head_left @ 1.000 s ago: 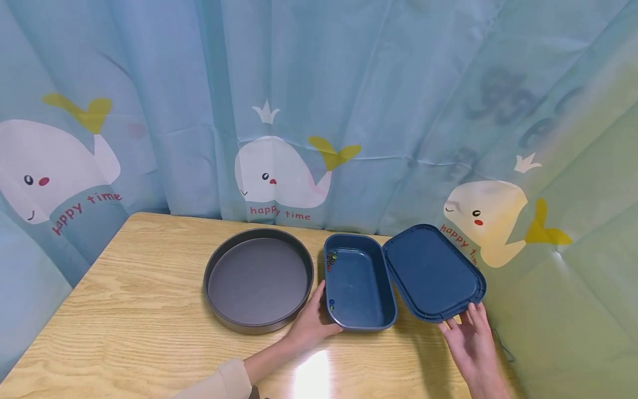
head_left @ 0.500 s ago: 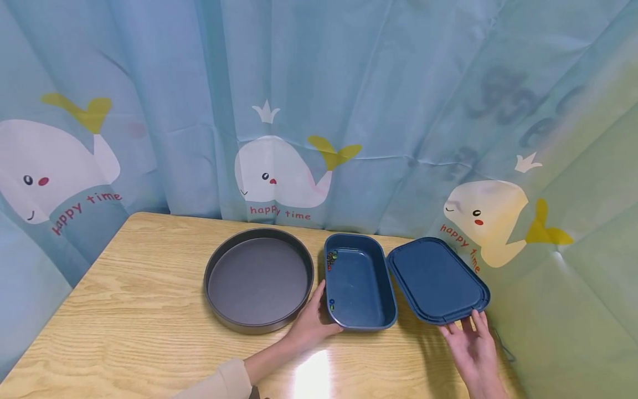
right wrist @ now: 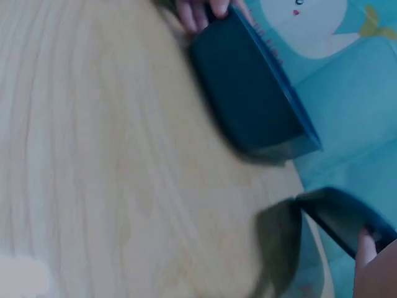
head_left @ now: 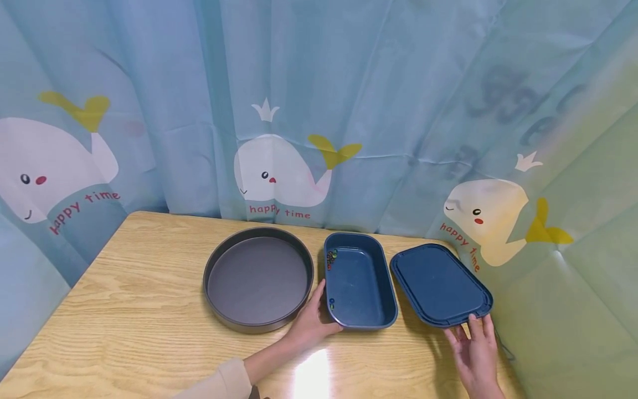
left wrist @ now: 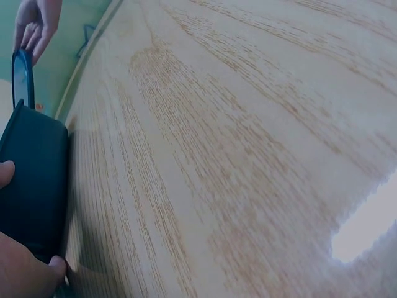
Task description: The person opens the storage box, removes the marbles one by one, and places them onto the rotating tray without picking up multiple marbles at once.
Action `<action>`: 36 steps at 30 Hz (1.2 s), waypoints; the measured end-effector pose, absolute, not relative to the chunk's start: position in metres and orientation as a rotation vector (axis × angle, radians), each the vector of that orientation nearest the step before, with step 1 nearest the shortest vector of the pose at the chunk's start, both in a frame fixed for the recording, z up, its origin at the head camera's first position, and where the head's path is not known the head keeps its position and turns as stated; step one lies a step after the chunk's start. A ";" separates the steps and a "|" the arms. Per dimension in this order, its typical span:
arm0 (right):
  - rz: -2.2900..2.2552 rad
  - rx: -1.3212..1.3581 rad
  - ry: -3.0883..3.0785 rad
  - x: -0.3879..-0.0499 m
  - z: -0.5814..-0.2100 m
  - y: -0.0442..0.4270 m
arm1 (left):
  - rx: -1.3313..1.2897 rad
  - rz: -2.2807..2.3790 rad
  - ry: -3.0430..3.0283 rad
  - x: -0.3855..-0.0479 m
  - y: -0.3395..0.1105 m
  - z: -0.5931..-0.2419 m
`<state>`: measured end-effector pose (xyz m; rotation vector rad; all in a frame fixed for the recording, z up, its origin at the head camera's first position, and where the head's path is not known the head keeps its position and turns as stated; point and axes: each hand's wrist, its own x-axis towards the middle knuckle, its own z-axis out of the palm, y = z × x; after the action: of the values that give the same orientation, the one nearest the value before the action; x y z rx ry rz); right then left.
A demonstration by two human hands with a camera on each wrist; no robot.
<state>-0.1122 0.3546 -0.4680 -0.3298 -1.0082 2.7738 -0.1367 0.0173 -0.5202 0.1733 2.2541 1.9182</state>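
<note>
A deep blue rectangular box stands uncovered on the table, with several small coloured bead-like pieces along its left inner side. My left hand holds its near left corner, fingers along the side wall and thumb at the front. To the right, the matching blue lid is tilted, its near edge raised above the table. My right hand grips that near edge, thumb and fingers on either face. In the right wrist view the lid casts a shadow on the tabletop beside the box.
A round dark grey pan sits left of the box, close to my left hand. The wooden table ends at a blue curtain printed with whales, which runs along the back and right side.
My right hand has lowered the lid and shifted it slightly right, away from the box. The box and my left hand have stayed in place.
</note>
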 end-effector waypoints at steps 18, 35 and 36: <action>1.756 -0.709 -2.041 -0.122 -0.494 0.371 | 0.146 1.918 2.245 -0.135 0.017 -0.519; 1.526 -0.807 -2.490 -0.118 -0.497 0.384 | 0.180 1.931 2.244 -0.135 0.017 -0.520; 1.570 -0.815 -2.480 -0.117 -0.499 0.386 | 0.181 1.930 2.243 -0.135 0.017 -0.521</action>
<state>-0.1173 0.3859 -0.4989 -0.8151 -2.4801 1.5704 -0.1350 0.0172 -0.5206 0.1810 2.2426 1.9303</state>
